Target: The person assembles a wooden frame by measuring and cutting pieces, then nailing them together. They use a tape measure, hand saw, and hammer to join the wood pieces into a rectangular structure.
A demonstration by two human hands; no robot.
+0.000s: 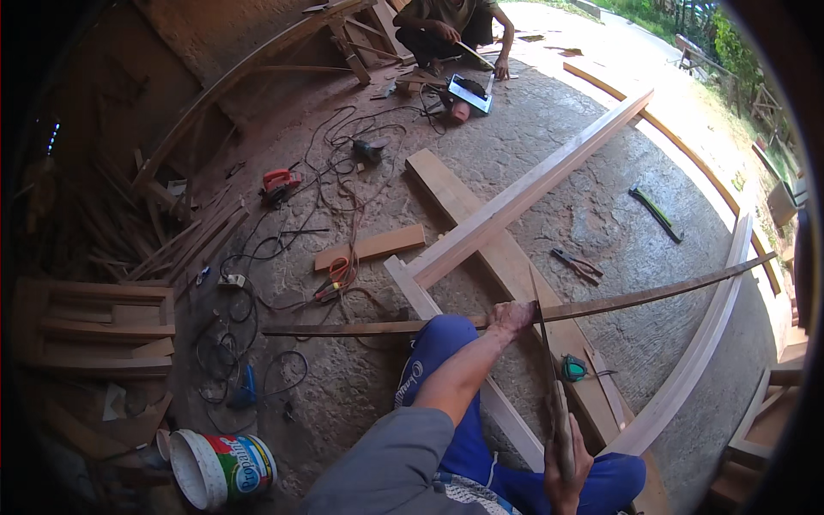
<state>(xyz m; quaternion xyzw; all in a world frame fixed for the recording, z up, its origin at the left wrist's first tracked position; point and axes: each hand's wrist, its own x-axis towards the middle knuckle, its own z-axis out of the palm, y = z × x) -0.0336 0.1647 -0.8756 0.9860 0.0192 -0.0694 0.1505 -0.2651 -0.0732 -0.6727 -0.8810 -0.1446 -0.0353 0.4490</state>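
Note:
My left hand (pixel 512 318) is closed around a long, thin wooden strip (pixel 635 302), which runs from left to right in front of me. Beneath the strip lies a wide plank (pixel 482 225) on the floor. In my right hand (pixel 572 482) is the handle of a handsaw (pixel 547 360), its narrow blade pointing away from me. The blade crosses the strip just right of my left hand; whether its teeth touch the wood cannot be made out. A pale wooden frame (pixel 549 182) lies around and across the plank.
A green tape measure (pixel 573 368), pliers (pixel 577 266) and a green-handled tool (pixel 656 215) lie to the right. Leftward are tangled cords, a red power tool (pixel 281 185), orange-handled scissors (pixel 339 269) and a white bucket (pixel 196 470). Another person (pixel 455 34) crouches ahead beside a saw (pixel 469 96).

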